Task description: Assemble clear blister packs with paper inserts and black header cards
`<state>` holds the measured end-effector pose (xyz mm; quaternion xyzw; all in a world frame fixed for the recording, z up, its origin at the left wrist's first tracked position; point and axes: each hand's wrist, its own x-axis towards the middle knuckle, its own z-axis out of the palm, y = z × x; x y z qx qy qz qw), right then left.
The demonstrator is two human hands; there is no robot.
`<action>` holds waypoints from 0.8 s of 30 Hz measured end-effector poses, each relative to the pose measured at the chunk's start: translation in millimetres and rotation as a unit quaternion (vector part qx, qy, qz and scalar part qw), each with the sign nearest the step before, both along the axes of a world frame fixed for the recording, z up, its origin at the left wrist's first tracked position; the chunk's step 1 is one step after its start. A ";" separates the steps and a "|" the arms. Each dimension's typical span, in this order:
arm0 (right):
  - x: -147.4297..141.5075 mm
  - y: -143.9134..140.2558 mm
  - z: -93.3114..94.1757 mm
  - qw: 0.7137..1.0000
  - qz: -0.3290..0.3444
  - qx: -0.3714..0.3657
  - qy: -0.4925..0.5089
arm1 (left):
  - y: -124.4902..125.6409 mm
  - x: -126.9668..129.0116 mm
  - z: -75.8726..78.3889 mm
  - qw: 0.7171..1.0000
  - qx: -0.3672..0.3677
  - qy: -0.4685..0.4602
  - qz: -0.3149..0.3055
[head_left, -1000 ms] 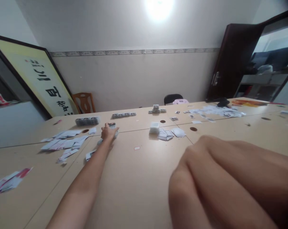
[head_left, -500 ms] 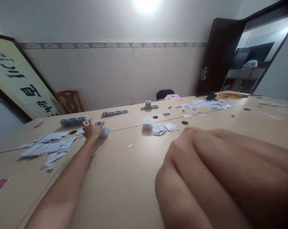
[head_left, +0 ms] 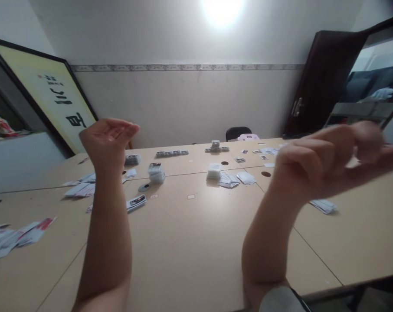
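pale wooden table (head_left: 190, 242) under a white wall, strewn with paper slips. both forearms stand raised above the table. left hand (head_left: 106, 139) is loosely cupped, fingers curled forward, holding nothing. right hand (head_left: 326, 158) is blurred, fingers bent, and whether it grips anything cannot be told. behind the left hand sits a small stack of cards (head_left: 156, 172), apart from it.
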<state>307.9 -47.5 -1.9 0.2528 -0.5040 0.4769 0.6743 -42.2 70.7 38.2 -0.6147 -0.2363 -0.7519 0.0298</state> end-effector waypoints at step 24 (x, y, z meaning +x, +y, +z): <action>-41.9 230.7 -165.5 0.453 -0.568 -0.333 -0.601 | 63.4 -141.5 -161.4 0.590 -0.726 0.318 0.152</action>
